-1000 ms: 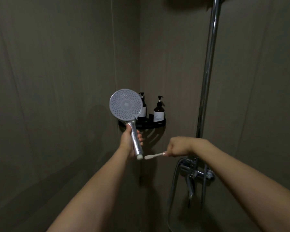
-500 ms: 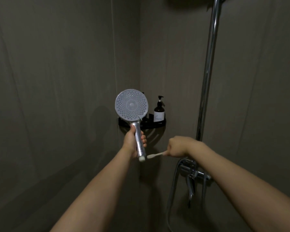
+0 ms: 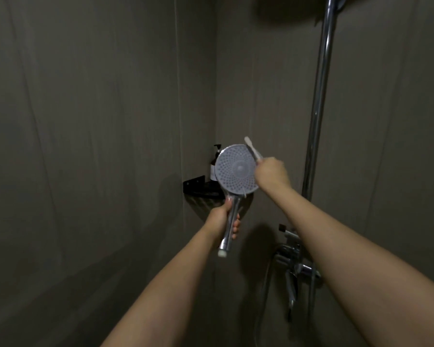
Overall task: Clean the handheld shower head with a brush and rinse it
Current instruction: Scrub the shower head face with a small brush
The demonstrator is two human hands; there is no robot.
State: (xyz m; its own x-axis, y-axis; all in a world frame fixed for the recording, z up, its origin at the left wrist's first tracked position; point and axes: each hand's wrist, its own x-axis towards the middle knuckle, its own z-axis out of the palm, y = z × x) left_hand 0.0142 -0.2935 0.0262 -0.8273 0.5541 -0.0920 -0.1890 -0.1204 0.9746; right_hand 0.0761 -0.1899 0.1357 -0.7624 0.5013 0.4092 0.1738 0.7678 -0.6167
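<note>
The handheld shower head (image 3: 236, 169) is round and pale grey with a chrome handle, its nozzle face turned toward me. My left hand (image 3: 223, 219) grips the handle, holding it upright in front of the corner. My right hand (image 3: 271, 172) is closed on a small white brush (image 3: 252, 150), which slants up and left across the upper right rim of the shower face. The brush tip pokes just above the rim.
A black corner shelf (image 3: 198, 189) with a dark pump bottle (image 3: 216, 159) sits behind the shower head. A chrome riser pipe (image 3: 318, 108) runs up the right wall above the mixer tap (image 3: 296, 261) and hose. Grey walls close in all around.
My right hand rose from beside the handle's lower end to the upper right rim of the shower face, swinging the brush upward. The shower head shifted right, hiding one bottle.
</note>
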